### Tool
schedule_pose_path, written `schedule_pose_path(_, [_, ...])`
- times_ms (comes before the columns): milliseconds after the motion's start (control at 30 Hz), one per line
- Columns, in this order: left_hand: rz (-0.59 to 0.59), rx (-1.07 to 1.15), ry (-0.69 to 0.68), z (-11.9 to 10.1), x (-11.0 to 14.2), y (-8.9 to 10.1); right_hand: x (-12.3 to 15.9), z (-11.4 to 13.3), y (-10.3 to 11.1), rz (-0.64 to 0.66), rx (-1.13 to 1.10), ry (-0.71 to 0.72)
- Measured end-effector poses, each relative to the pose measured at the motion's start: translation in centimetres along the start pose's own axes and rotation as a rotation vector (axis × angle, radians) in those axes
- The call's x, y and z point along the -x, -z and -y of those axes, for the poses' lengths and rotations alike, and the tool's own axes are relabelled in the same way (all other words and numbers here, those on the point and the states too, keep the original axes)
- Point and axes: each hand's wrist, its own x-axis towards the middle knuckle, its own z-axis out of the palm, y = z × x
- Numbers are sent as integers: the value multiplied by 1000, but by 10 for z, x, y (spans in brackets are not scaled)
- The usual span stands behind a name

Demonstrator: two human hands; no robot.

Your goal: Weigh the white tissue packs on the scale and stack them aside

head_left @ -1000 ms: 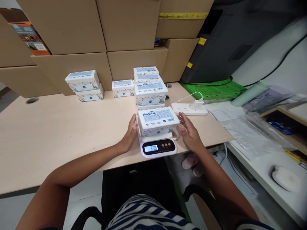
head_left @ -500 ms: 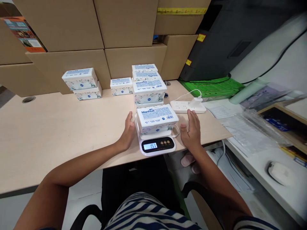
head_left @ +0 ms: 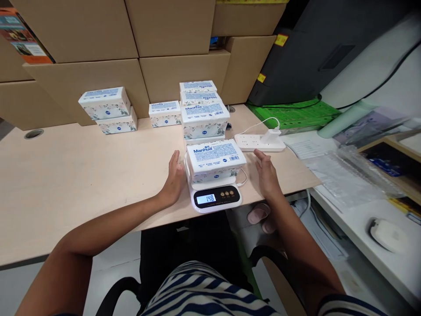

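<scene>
A white tissue pack (head_left: 215, 159) printed "Manhua" lies on the platform of a white digital scale (head_left: 197, 205) near the table's front edge. The lit display (head_left: 205, 199) appears to read 148. On the scale's left side, my left hand (head_left: 173, 180) rests its edge by the table with fingers raised, holding nothing. My right hand (head_left: 268, 174) is open to the right of the pack, apart from it. Just behind the scale rises a stack of tissue packs (head_left: 204, 120).
Two stacked tissue packs (head_left: 107, 105) and a single pack (head_left: 164, 115) stand farther back. Cardboard boxes (head_left: 88, 87) line the rear. A white power strip (head_left: 259, 142) with a plugged-in charger lies right of the scale, before a green mat (head_left: 292, 116).
The display has gone from about 151 to about 148. My right hand has shifted slightly right, away from the pack. The view has tilted a little.
</scene>
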Motion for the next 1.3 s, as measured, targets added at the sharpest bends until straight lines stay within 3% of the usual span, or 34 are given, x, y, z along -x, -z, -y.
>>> schedule_pose_path(200, [3, 12, -13, 2, -1, 2, -3, 4, -7, -159, -160, -94])
schedule_pose_path(500, [-18, 51, -57, 25, -5, 3, -1, 14, -10, -190, -231, -119])
schedule_pose_path(733, [-1, 2, -33, 16, -3, 4, -2, 16, -12, -216, -292, -139])
schedule_pose_path(967, [60, -109, -398, 12, 12, 5, 22, 42, -15, -327, -123, 102])
schedule_pose_path(1100, [49, -116, -323, 10, 13, 8, 36, 53, -22, -227, -138, 130])
schedule_pose_path(1300, [-25, -96, -266, 2, 10, 8, 45, 53, -26, -211, -164, 95])
